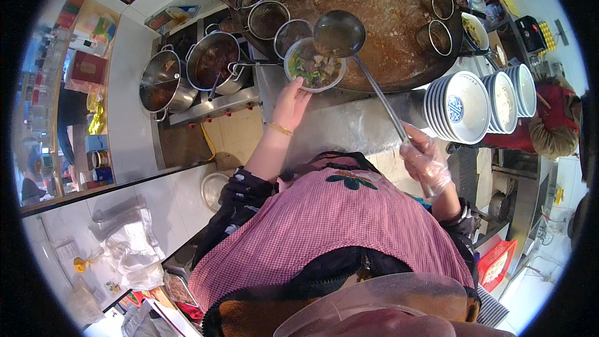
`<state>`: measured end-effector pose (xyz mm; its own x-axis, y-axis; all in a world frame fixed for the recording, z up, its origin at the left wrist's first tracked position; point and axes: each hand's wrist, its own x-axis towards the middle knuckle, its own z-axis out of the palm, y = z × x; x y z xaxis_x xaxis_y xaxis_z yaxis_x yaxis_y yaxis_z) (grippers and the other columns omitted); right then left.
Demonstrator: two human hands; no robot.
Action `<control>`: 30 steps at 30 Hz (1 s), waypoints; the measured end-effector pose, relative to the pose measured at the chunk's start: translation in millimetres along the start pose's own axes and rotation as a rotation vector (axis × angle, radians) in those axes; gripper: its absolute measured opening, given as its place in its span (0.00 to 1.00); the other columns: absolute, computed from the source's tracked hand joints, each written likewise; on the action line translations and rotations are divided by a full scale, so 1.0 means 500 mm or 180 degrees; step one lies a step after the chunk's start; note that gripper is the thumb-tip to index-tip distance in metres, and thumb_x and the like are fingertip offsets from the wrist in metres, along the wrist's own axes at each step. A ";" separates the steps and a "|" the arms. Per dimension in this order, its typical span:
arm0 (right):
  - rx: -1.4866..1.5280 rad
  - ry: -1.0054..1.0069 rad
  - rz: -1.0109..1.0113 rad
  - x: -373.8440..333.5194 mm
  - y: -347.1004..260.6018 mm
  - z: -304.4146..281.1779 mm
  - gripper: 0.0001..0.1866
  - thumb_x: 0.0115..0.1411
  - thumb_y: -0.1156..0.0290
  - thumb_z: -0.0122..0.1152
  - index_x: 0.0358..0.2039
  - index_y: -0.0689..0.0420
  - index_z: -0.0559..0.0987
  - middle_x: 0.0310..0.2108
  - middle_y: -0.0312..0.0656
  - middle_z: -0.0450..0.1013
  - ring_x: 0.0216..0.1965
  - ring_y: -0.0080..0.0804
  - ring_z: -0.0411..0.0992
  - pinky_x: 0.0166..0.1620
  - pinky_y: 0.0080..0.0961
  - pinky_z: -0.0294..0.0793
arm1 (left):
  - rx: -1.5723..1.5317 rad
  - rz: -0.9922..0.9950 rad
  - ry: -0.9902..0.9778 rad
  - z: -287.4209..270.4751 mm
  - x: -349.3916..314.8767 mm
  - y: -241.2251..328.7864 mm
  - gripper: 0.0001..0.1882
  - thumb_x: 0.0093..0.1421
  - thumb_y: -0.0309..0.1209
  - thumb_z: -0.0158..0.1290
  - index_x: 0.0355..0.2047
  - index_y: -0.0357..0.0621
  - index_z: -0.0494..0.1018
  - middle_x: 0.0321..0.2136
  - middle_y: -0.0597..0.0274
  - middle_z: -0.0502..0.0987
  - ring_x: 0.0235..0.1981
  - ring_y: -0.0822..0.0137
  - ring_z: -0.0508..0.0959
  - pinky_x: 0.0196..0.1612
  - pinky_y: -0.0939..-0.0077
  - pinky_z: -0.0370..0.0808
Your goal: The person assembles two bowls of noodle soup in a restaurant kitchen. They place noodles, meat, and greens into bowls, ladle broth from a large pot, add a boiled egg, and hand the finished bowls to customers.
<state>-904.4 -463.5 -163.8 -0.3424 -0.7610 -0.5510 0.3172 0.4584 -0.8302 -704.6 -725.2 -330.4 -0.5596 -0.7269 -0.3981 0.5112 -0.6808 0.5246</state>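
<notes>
My left hand [292,101] grips the near rim of a round bowl [339,78] that has chopped greens and pieces of meat in it. In a clear plastic glove, my right hand [426,159] is wrapped round the long metal handle of a ladle [340,32]. The ladle's dark, round head is above the bowl's far right edge, with brownish liquid in it. Behind both spreads a very wide pan [387,6] of brown broth with bits floating in it.
Stacks of white bowls [471,106] stand at the right of the metal counter [312,126]. Two steel pots [215,62] sit on the stove at the left. Several strainer baskets [268,19] hang along the pan's edge. Another person [549,125] is at the far right.
</notes>
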 end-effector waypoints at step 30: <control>-0.3248 0.0355 -0.2272 0.287 0.109 -0.013 0.33 0.54 0.79 0.54 0.62 0.62 0.63 0.34 0.62 0.72 0.34 0.60 0.72 0.37 0.45 0.71 | -0.0365 0.0995 0.0623 0.004 -0.312 -0.102 0.14 0.63 0.31 0.51 0.48 0.41 0.69 0.47 0.60 0.75 0.48 0.67 0.75 0.54 0.69 0.71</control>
<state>-942.2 -544.9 -288.5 -0.2445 -0.9658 0.0860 -0.7827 0.1442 -0.6055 -644.9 -576.9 -293.4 -0.2358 -0.8969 -0.3742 0.7132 -0.4213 0.5602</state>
